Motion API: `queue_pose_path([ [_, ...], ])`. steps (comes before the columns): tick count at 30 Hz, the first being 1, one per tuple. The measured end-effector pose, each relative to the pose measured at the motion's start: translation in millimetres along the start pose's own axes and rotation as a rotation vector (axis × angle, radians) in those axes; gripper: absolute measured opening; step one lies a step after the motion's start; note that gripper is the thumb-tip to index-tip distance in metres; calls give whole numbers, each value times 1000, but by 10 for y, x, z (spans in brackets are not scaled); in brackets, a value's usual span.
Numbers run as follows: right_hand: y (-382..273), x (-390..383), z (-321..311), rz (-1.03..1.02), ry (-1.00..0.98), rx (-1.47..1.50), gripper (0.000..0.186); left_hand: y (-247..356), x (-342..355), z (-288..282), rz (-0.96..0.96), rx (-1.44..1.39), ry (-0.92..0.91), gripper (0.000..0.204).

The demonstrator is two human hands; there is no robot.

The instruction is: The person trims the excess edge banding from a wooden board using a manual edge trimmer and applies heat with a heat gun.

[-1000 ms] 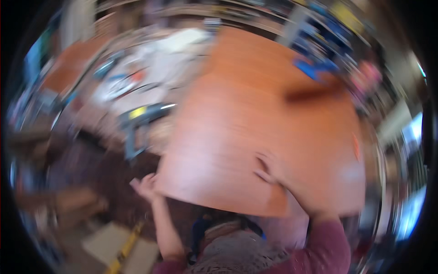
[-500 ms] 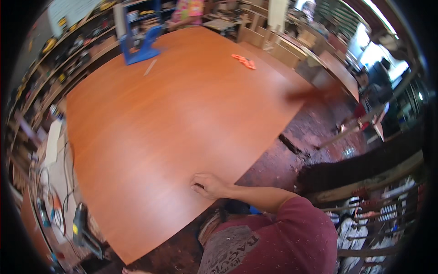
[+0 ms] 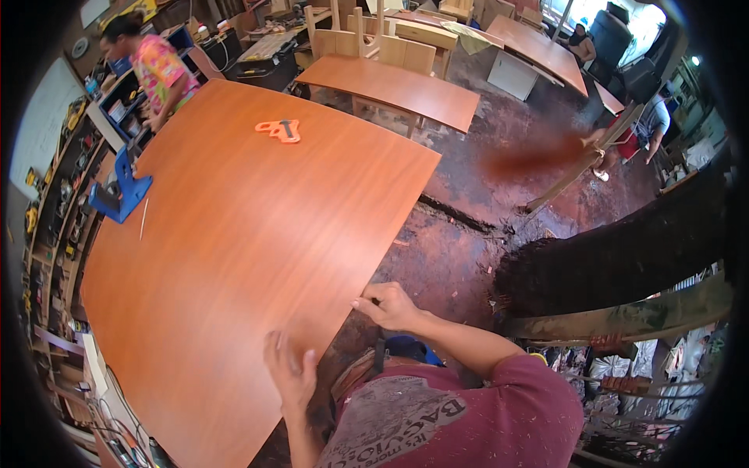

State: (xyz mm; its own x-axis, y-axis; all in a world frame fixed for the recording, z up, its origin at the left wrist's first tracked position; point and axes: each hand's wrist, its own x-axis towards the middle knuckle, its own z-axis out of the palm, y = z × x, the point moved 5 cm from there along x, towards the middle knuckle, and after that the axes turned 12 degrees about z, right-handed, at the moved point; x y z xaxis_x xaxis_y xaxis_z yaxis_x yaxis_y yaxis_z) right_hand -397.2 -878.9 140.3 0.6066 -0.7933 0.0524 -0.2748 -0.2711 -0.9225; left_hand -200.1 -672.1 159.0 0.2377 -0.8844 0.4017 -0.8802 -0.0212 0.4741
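A large reddish-brown wood-grain panel [image 3: 234, 257] spreads out in front of me. My right hand [image 3: 392, 306] is at its near right edge, fingers curled and thumb on the rim, closed on the panel. Slightly blurred, my left hand [image 3: 290, 373] is over the near part of the panel with its fingers stretched out, holding nothing; whether it touches the surface I cannot tell. Toward the far edge lies an orange pistol-shaped tool [image 3: 269, 128] with a dark part. A blue angled tool or stand [image 3: 123, 189] sits at the left edge, beside a thin pale strip [image 3: 144, 218].
A person in a bright patterned shirt [image 3: 164, 70] stands beyond the far left corner. Another wood-grain panel [image 3: 390, 87] lies farther back. Shelves with tools [image 3: 58, 226] line the left. To the right are a dark thick beam [image 3: 616, 257] and a slanting post [image 3: 569, 179].
My view has swung right. My right hand has gone from the panel's top to its edge. My left hand has come up from the lower rim over the panel.
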Motion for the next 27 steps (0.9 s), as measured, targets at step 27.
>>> queue_pose_path([
  [27,98,4820,-341,307,-204,-663,48,1569,4631,3931,544,-181,-499,37],
])
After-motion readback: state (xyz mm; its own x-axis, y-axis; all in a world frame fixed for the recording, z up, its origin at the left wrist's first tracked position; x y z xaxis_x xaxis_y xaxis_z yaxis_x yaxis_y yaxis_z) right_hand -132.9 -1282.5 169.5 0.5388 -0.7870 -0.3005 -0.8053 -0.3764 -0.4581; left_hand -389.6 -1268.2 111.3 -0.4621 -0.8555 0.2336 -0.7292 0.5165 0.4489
